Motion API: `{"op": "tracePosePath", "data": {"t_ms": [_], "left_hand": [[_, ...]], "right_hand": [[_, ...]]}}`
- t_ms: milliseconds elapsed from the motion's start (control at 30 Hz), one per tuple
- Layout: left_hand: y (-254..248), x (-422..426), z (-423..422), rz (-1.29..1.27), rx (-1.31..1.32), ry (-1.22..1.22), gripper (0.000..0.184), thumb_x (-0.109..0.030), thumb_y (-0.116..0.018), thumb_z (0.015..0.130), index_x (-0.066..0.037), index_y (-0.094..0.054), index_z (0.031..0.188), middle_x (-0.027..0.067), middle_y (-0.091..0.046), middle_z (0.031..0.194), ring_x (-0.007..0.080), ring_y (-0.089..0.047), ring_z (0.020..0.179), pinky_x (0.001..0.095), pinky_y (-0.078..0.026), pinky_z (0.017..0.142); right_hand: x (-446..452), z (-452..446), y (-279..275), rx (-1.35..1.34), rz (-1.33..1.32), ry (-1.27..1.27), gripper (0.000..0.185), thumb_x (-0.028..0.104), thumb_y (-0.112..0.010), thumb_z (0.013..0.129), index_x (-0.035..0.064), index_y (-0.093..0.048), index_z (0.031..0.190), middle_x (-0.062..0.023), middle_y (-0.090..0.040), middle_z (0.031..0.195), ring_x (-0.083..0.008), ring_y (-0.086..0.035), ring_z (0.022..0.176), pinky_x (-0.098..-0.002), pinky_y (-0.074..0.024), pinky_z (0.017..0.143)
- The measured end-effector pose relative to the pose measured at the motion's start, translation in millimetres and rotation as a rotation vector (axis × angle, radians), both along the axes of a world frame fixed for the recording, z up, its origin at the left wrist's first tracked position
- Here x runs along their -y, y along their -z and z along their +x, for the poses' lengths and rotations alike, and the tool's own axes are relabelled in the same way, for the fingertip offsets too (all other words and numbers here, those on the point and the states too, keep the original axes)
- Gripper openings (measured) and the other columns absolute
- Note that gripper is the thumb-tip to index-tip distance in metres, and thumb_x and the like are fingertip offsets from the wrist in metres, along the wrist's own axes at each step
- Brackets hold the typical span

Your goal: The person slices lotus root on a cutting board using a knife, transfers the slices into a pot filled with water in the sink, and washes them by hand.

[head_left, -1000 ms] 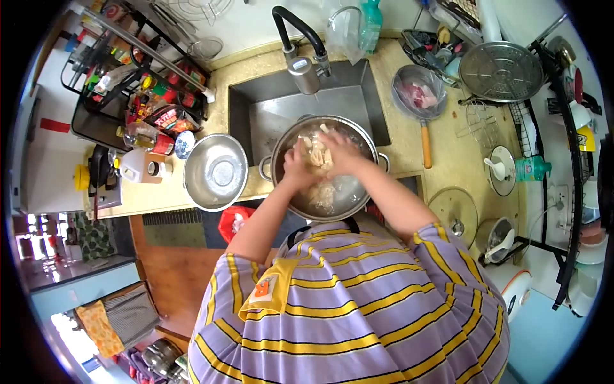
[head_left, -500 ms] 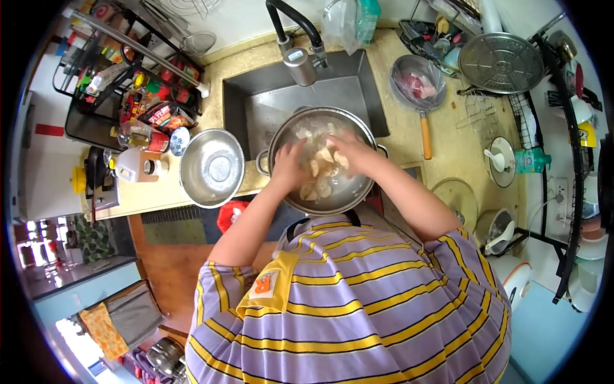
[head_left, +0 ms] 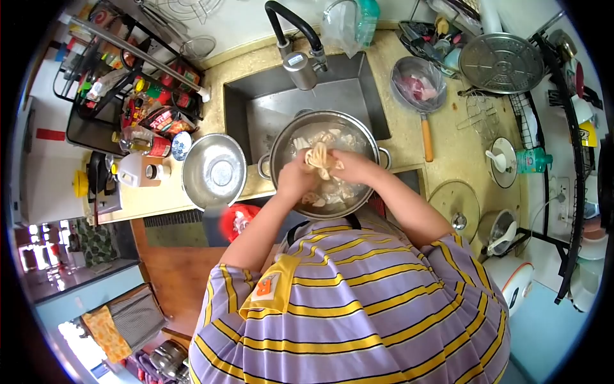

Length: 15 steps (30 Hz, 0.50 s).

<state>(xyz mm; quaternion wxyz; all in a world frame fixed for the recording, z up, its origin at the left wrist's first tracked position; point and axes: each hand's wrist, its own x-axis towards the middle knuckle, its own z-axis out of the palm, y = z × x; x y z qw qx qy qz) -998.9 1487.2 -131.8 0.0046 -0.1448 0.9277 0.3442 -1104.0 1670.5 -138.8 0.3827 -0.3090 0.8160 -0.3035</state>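
A wide two-handled steel pot (head_left: pixel 279 192) at the sink's front edge holds cloudy water and pale pieces that look like mushrooms (head_left: pixel 313 199). Over the pot, my left hand (head_left: pixel 296 179) and my right hand (head_left: pixel 352 168) come together around a clump of these mushrooms (head_left: pixel 318 159). Fingers of both hands are curled against the clump, which is bunched up near the water's surface. Parts of my fingertips are hidden by it.
Behind the pot are the steel sink (head_left: pixel 268 109) and a black-hosed faucet (head_left: pixel 299 69). A steel basin (head_left: pixel 214 171) stands to the left, near bottles. On the right lie a bagged pan (head_left: pixel 417 85) with meat, a glass lid (head_left: pixel 453 203) and a small pot (head_left: pixel 497 232).
My hands were apart with fingers spread among the pieces in the water. They have closed toward each other and gathered a clump between them.
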Motion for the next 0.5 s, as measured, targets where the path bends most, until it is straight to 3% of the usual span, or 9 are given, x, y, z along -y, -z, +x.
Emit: {"op": "tracePosePath", "data": {"t_ms": [100,133,200,267,300,333,400,467,500], "left_hand": [[26.1,29.9,5.4,0.170,-0.142,0.095,0.086,-0.023,-0.078,0.074,-0.020,-0.038,0.150,0.0272,-0.057,0.135,0.0469,-0.056,0.122,0.0485,-0.048,0.101],[30.0,29.2,7.2,0.102,-0.119,0.082,0.091,-0.023,-0.078,0.075,-0.018,-0.032,0.153,0.0265,-0.048,0.143,0.0471,-0.053,0.125,0.0485,-0.046,0.103],[34.8,27.1,7.6,-0.036,-0.080,0.051,0.103,-0.023,-0.079,0.076,-0.016,-0.020,0.159,0.0252,-0.029,0.158,0.0475,-0.047,0.132,0.0484,-0.043,0.108],[35.5,18.7,-8.4,0.346,0.051,-0.168,0.102,-0.022,-0.078,0.080,-0.013,-0.015,0.160,0.0227,-0.020,0.161,0.0449,-0.045,0.134,0.0488,-0.042,0.109],[35.5,11.3,-17.0,0.537,0.121,-0.275,0.102,-0.022,-0.077,0.082,-0.012,-0.013,0.161,0.0214,-0.015,0.163,0.0436,-0.044,0.135,0.0490,-0.042,0.109],[28.6,0.7,-24.7,1.070,0.005,-0.462,0.086,-0.031,-0.068,0.093,-0.012,-0.018,0.160,0.0179,-0.014,0.162,0.0357,-0.040,0.139,0.0454,-0.041,0.111],[96.1,9.7,-45.0,1.079,-0.145,-0.451,0.074,-0.048,-0.051,0.101,-0.010,-0.025,0.158,0.0147,-0.033,0.153,0.0300,-0.047,0.133,0.0451,-0.047,0.103],[110.8,-0.3,-62.4,1.168,-0.294,-0.490,0.062,-0.049,-0.051,0.102,-0.003,-0.048,0.143,0.0132,-0.056,0.132,0.0248,-0.058,0.119,0.0429,-0.053,0.093],[97.3,-4.1,-61.6,1.234,-0.253,-0.499,0.061,-0.051,-0.053,0.101,-0.002,-0.052,0.138,0.0132,-0.058,0.130,0.0248,-0.060,0.116,0.0424,-0.053,0.092]], "right_hand": [[-17.5,-6.1,7.3,-0.338,-0.113,-0.106,0.076,0.019,-0.071,0.086,0.0100,-0.038,0.153,-0.0213,-0.037,0.157,-0.0403,-0.041,0.142,-0.0458,-0.0370,0.116],[-15.8,-7.7,-17.9,-0.321,-0.038,-0.034,0.077,0.026,-0.071,0.089,0.0132,-0.035,0.156,-0.0228,-0.038,0.156,-0.0396,-0.034,0.146,-0.0442,-0.0312,0.120],[-4.7,-20.1,5.8,-0.247,-0.097,0.237,0.075,0.033,-0.069,0.092,0.0148,-0.035,0.156,-0.0229,-0.037,0.157,-0.0394,-0.036,0.145,-0.0449,-0.0321,0.119],[13.9,-31.3,56.8,-0.256,-0.199,0.471,0.070,0.043,-0.063,0.095,0.0161,-0.038,0.154,-0.0217,-0.044,0.153,-0.0384,-0.042,0.141,-0.0457,-0.0340,0.118],[26.6,-22.2,37.9,-0.168,-0.227,0.584,0.067,0.049,-0.059,0.096,0.0150,-0.043,0.152,-0.0204,-0.052,0.147,-0.0376,-0.048,0.136,-0.0462,-0.0375,0.114],[41.8,-17.5,56.5,-0.261,-0.234,0.642,0.063,0.048,-0.059,0.097,0.0143,-0.046,0.149,-0.0194,-0.057,0.141,-0.0361,-0.053,0.131,-0.0438,-0.0414,0.110],[66.7,-8.1,73.7,-0.246,-0.263,0.732,0.059,0.047,-0.058,0.098,0.0135,-0.050,0.146,-0.0170,-0.064,0.133,-0.0338,-0.060,0.124,-0.0411,-0.0465,0.103],[80.4,0.1,60.0,-0.097,-0.250,0.747,0.056,0.044,-0.059,0.098,0.0132,-0.051,0.145,-0.0187,-0.065,0.130,-0.0324,-0.065,0.116,-0.0392,-0.0498,0.097],[84.1,0.5,68.3,-0.039,-0.330,0.728,0.057,0.041,-0.061,0.098,0.0120,-0.050,0.145,-0.0187,-0.065,0.130,-0.0311,-0.065,0.114,-0.0385,-0.0499,0.097]]}}
